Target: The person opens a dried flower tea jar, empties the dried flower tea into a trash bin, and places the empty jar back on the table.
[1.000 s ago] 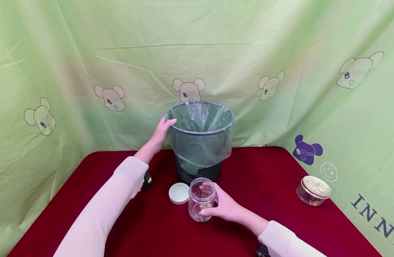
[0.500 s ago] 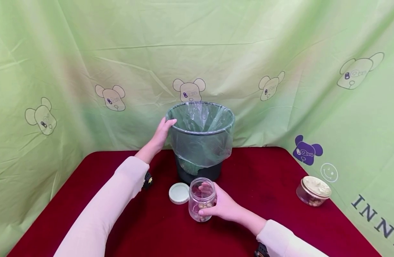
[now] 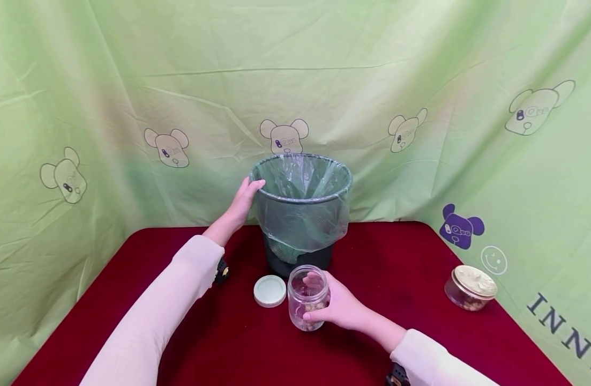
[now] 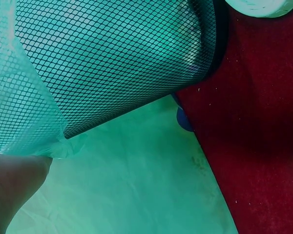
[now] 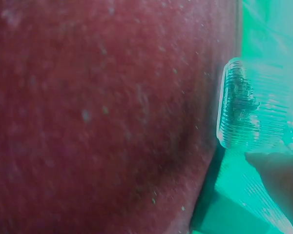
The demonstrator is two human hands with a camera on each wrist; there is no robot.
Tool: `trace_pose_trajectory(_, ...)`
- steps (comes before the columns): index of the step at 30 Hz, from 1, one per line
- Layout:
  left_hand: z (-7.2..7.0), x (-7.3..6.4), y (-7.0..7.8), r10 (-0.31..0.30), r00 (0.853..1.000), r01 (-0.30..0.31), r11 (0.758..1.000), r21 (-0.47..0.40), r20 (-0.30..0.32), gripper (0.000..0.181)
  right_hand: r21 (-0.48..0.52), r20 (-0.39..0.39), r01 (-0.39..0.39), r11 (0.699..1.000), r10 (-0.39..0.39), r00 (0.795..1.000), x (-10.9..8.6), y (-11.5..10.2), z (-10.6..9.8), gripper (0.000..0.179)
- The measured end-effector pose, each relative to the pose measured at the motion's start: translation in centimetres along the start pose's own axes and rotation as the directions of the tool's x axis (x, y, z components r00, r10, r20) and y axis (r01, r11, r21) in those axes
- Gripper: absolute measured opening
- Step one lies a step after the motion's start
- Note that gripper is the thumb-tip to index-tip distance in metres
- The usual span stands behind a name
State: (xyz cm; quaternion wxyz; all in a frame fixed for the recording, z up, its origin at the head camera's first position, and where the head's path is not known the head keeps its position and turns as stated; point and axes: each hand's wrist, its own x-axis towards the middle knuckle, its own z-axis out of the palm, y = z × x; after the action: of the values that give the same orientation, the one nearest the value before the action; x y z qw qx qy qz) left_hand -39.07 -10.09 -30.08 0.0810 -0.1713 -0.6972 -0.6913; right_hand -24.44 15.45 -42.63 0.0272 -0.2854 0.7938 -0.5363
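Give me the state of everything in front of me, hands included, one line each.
Glass jar: upright, uncapped, holding some small pale pieces
White lid: off the jar, lying flat
Bin: upright, lined, open at the top
Plastic liner: spread inside the bin, folded over its rim
Round container: closed, upright
Left hand: gripping the bin's rim
Right hand: holding the jar

bin [image 4: 122, 63]: black mesh | jar [image 3: 299, 300]: clear, ribbed | tabletop [image 3: 382, 273]: deep red
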Motion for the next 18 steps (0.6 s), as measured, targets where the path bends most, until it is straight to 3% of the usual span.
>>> trace_pose_trajectory(10,-0.1,0.0,-0.1,0.0,1.0,0.0,1.0,0.005,0.004,0.068,0.008,-0.058,0.038,0.999,-0.038,0.998,0.0,-1.8,-2.9,0.074)
trace_pose_trajectory(18,0.0,-0.1,0.0,0.005,1.0,-0.005,1.0,0.006,0.0,0.069,-0.095,-0.136,0.045,0.994,-0.057,0.989,0.1,-4.0,-6.2,0.071)
